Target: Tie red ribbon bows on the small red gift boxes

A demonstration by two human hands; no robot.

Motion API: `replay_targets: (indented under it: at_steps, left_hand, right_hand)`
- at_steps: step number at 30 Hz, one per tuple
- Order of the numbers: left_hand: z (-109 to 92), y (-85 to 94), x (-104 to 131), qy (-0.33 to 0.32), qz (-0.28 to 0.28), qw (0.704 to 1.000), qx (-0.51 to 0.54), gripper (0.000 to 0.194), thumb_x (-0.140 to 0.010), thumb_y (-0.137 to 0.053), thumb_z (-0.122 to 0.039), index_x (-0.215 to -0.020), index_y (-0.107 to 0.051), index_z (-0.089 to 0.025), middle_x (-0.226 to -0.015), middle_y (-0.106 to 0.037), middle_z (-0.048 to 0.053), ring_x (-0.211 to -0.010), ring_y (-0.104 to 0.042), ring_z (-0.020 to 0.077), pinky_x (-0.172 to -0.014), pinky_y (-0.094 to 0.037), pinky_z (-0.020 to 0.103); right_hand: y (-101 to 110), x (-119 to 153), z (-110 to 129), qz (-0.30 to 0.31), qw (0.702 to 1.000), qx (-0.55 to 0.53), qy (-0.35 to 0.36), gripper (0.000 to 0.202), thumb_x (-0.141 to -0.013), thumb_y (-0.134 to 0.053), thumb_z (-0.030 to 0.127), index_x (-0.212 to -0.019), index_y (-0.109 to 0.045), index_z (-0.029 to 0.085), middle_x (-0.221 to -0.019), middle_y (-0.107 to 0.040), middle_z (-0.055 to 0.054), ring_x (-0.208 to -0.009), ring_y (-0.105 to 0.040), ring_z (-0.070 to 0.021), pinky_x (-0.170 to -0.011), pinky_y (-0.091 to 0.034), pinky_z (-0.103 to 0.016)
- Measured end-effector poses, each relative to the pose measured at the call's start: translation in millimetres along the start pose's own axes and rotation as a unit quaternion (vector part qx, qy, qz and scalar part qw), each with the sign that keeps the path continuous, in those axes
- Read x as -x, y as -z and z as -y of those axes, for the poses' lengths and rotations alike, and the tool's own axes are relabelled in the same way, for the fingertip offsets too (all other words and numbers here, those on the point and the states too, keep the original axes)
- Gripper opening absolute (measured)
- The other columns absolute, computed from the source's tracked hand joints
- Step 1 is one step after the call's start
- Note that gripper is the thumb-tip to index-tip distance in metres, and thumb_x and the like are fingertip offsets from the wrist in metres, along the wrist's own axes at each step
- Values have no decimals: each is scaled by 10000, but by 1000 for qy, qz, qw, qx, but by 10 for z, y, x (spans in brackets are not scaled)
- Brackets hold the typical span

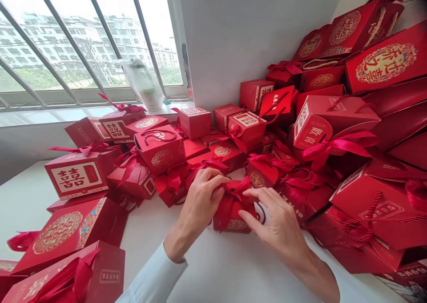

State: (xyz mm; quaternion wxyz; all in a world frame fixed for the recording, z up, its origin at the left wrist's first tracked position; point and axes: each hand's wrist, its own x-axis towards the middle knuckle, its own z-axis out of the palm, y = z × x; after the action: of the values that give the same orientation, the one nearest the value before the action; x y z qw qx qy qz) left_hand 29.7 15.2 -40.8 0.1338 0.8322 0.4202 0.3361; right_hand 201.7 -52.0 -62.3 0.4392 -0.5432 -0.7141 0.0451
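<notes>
A small red gift box point(233, 224) with a gold round emblem on its front stands on the white table, tied on top with a red satin ribbon point(237, 188). My left hand point(202, 196) is at the bow's left side, its thumb and fingers closed on the ribbon. On the right, my right hand point(275, 216) touches the bow's loop with its index fingertip. Its thumb is apart from the fingers, close to the box's front. A dark red cord handle point(263, 213) shows at the box's right side, partly behind the right hand.
Many red gift boxes with ribbons surround the hands, including a box point(76, 175) at left, a box point(159, 148) behind and a large box point(333, 121) at right. Larger bags point(388, 67) are piled back right. A plastic-wrapped cup point(147, 87) stands on the sill by a barred window.
</notes>
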Motion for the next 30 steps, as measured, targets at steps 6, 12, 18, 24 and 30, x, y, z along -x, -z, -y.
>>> replay_targets:
  at_steps: [6, 12, 18, 24, 30]
  left_hand:
    - [15, -42, -2, 28, -10, 999, 16, 267, -835, -480, -101, -887, -700, -242, -908, -668, 23, -887, -600, 192, -801, -492, 326]
    - [26, -72, 6, 43, -23, 998, 30, 309, -831, -451, -77, -867, -706, -247, -918, -680, 14, -869, -620, 180, -796, -492, 309]
    - [32, -98, -15, 55, -56, 996, 40, 344, -806, -433, -34, -950, -679, -225, -952, -665, 11, -860, -617, 154, -783, -472, 276]
    - [54, -110, -19, 50, -73, 995, 45, 370, -783, -448, -25, -1017, -658, -220, -980, -663, 7, -874, -623, 151, -777, -474, 262]
    - [52, -75, -40, 80, -81, 991, 73, 333, -776, -468, -38, -997, -658, -200, -941, -648, 4, -735, -616, 115, -678, -478, 222]
  right_hand:
    - [-137, -14, -12, -63, 991, 84, 84, 164, -864, -493, 86, -858, -625, 183, -762, -649, -28, -719, -571, -175, -689, -453, -306]
    - [-85, 38, 69, -63, 950, 196, 237, 237, -841, -478, 0, -829, -633, 179, -703, -630, -36, -709, -563, -181, -701, -452, -323]
    - [-79, 61, 105, -45, 967, 145, 202, 246, -829, -449, 9, -830, -634, 172, -715, -616, -44, -696, -541, -178, -669, -454, -314]
    - [11, 98, 166, -10, 965, 57, 256, 151, -837, -521, 142, -959, -611, 147, -648, -585, -25, -578, -499, -165, -544, -404, -300]
    - [76, 2, -16, -67, 995, -66, 30, 178, -883, -503, 166, -1049, -557, 205, -787, -601, -5, -667, -555, -139, -645, -459, -263]
